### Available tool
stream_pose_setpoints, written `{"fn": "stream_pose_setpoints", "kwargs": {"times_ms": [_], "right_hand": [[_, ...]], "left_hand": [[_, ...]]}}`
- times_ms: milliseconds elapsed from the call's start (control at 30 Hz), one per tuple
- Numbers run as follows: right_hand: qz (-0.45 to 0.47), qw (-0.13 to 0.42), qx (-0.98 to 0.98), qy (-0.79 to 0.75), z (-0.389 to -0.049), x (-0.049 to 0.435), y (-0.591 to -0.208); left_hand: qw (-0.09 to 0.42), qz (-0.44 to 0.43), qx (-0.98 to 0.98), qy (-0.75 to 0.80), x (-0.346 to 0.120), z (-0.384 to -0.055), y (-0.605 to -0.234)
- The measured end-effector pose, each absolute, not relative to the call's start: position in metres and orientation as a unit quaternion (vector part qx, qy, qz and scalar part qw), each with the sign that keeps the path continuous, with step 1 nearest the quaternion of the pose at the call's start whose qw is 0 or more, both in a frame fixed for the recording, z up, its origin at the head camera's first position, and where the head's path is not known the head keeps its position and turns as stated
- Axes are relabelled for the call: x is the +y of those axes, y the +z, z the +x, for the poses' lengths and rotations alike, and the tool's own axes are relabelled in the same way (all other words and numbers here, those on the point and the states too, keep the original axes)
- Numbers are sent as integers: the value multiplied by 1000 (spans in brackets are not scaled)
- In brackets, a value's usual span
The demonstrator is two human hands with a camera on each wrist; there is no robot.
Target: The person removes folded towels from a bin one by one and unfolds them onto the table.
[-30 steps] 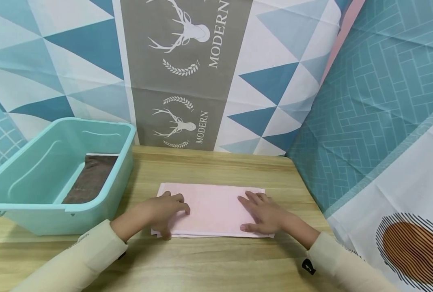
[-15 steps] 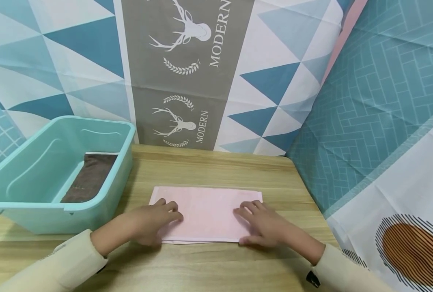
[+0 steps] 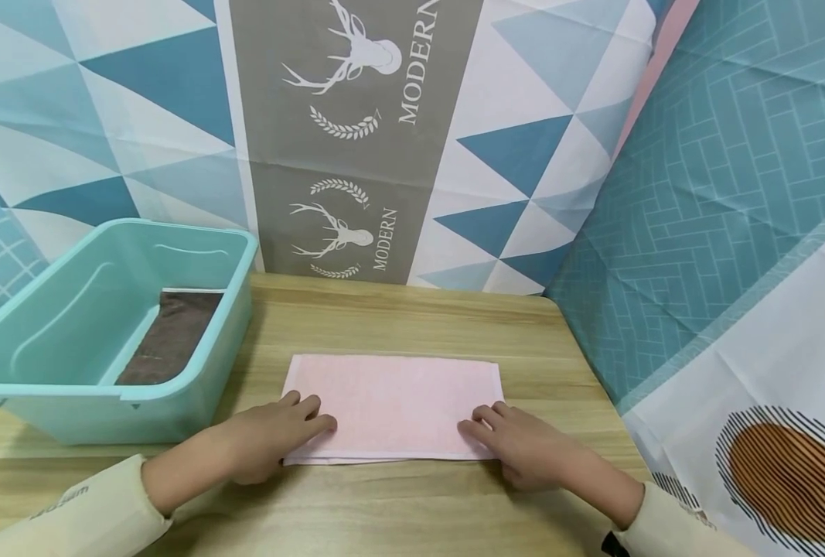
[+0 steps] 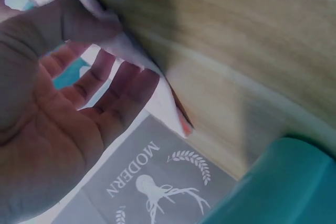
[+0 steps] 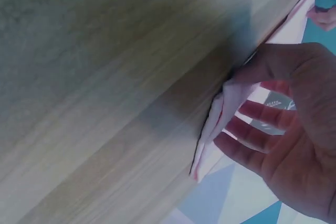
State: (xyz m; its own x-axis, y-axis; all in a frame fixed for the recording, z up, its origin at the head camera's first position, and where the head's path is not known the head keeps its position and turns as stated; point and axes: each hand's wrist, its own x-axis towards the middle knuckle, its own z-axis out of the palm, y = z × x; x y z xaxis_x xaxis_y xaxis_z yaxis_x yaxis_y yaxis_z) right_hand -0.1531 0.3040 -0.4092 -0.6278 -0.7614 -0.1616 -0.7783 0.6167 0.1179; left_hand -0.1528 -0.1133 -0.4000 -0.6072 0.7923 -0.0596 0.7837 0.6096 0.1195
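Pink cloth [image 3: 391, 406], one, folded to a rectangle, white-edged: lying flat at lower centre of the frame, its long near edge running across the picture.

Left hand [image 3: 273, 437], bare: resting at the cloth's lower-left corner, fingers bending and standing apart on the upper face, thumb meeting the near edge. Whether it is pinching the fabric, one cannot tell.

Right hand [image 3: 526, 445], bare: resting at the lower-right corner in like posture, fingers spreading over the top, thumb touching the near edge; a firm pinch cannot be told here either.

Cream sleeves [image 3: 71, 510], a pair: entering from the lower left and lower right.

Wooden table [image 3: 412, 514]: supporting all, filling the lower frame.

Teal tub [image 3: 144, 422]: standing at left, holding a brown cloth [image 3: 175, 340] along its right side.

Patterned backdrop [image 3: 346, 147], triangles, deer heads, "MODERN" lettering: hanging across the top.
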Motion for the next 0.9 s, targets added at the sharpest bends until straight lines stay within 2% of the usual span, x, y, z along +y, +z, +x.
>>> {"fn": "stream_pose_setpoints", "kwargs": {"times_ms": [100, 333, 533, 900], "right_hand": [[-424, 52, 898, 103, -150, 305, -410], [-421, 26, 902, 92, -147, 307, -414], [-432, -5, 899, 65, -150, 307, -413], [-425, -7, 905, -14, -162, 315, -408]], "left_hand": [[45, 441, 895, 40, -113, -152, -401], [87, 429, 897, 65, -115, -154, -397], [52, 444, 893, 57, -116, -155, -400], [24, 430, 899, 82, -118, -160, -405]]}}
